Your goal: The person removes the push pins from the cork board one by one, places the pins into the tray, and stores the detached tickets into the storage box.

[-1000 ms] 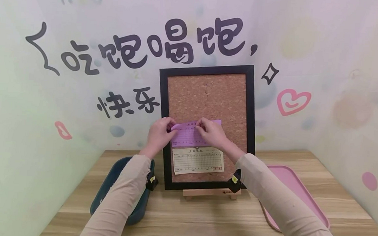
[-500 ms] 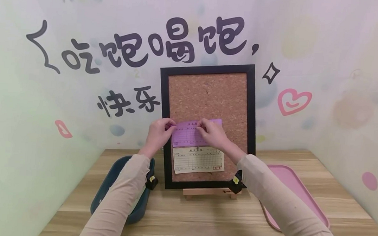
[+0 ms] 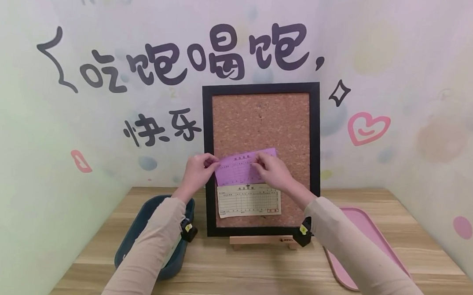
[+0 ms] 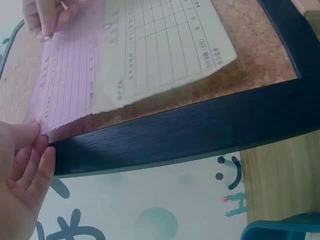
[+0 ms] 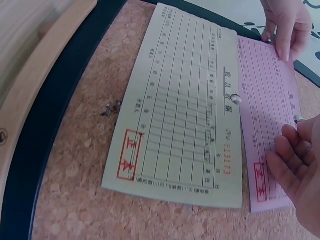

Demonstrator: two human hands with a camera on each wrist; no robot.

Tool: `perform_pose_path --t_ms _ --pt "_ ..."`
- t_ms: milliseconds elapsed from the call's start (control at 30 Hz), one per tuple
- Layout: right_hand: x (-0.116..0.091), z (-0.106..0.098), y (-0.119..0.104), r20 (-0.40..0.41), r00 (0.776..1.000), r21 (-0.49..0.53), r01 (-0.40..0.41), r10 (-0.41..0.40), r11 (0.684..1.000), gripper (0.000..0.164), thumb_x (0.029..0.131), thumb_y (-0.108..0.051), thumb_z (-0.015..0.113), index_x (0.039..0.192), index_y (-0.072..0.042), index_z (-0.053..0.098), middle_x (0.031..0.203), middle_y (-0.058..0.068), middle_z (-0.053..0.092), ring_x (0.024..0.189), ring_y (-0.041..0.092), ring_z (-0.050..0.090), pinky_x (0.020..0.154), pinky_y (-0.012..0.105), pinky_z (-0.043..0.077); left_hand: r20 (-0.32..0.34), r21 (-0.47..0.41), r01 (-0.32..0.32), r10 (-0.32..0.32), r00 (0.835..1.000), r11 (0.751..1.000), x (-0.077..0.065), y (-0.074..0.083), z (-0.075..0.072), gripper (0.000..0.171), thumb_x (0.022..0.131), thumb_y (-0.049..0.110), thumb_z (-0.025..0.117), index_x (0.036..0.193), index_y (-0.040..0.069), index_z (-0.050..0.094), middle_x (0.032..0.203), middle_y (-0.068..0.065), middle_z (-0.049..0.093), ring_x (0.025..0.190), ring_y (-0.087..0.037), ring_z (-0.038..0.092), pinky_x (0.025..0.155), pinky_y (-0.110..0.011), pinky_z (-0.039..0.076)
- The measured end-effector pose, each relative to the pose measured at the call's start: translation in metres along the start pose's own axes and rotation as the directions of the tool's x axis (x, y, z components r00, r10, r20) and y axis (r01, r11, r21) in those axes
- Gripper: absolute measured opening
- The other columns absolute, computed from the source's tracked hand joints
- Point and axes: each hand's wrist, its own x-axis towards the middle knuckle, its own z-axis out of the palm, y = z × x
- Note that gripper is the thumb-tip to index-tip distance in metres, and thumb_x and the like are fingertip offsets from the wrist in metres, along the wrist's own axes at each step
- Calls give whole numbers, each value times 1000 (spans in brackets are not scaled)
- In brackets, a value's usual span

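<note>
A framed cork board stands upright on a small wooden easel. A purple receipt slip lies against the cork, slightly tilted, just above a cream receipt slip. A silver pushpin sits at the cream slip's top edge. My left hand pinches the purple slip's left edge beside the frame, between thumb and fingers. Near its top edge my right hand pinches another silver pushpin, its head mostly hidden by the fingertips. The right hand covers part of the slip.
A dark blue bin stands on the wooden table at left, partly behind the left sleeve. A pink tray lies at right, under the right forearm. The patterned wall rises close behind the board.
Both hands have moved slightly down, the right also to the right. The purple slip now tilts with its left end lower, and its curled upper left corner lies flatter.
</note>
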Motion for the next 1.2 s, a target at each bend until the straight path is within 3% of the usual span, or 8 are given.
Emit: perform_pose_path --t_ms 300,467,633,867,1100,1200 --pt "-12 -7 4 11 1000 6 27 -27 1000 8 91 -13 53 86 -6 55 66 1 49 58 13 42 53 26 34 -14 -71 71 -72 997 995 -9 -7 -3 11 83 7 64 86 -3 67 79 -14 65 70 -23 60 65 -32 50" --pt "-21 -10 5 31 999 25 17 -18 1000 8 91 -12 53 86 -7 55 67 1 50 58 13 43 52 26 35 -68 -89 80 -86 994 993 -13 -9 -8 12 84 7 64 87 -4 67 80 -15 65 70 -24 60 66 -30 50" --pt "-31 -14 7 44 999 38 -3 1 999 8 92 -13 53 90 -6 56 69 1 51 59 14 43 53 27 35 -131 -119 97 -112 985 988 -16 -9 -15 13 84 8 64 88 -4 67 79 -16 65 69 -23 60 61 -24 49" --pt "-49 -18 14 68 998 32 -3 1 999 6 91 -12 53 91 -7 56 68 0 53 60 13 45 54 27 38 -167 -125 139 -159 973 982 -25 -10 -25 15 85 11 63 90 -3 67 84 -15 67 72 -22 60 62 -18 46" --pt "-69 -14 26 57 998 21 6 -8 1000 7 92 -12 53 89 -7 56 66 -4 50 56 10 42 51 24 37 -201 -194 156 -195 960 968 -37 -20 -34 15 85 7 62 92 -5 66 85 -18 66 70 -24 60 58 -12 47" --pt "-78 -12 30 48 999 25 -2 1 1000 7 91 -12 53 88 -7 56 65 -4 48 55 10 41 50 24 36 -219 -216 169 -217 951 962 -42 -27 -39 15 85 6 62 93 -6 65 86 -19 65 69 -18 60 58 -13 48"
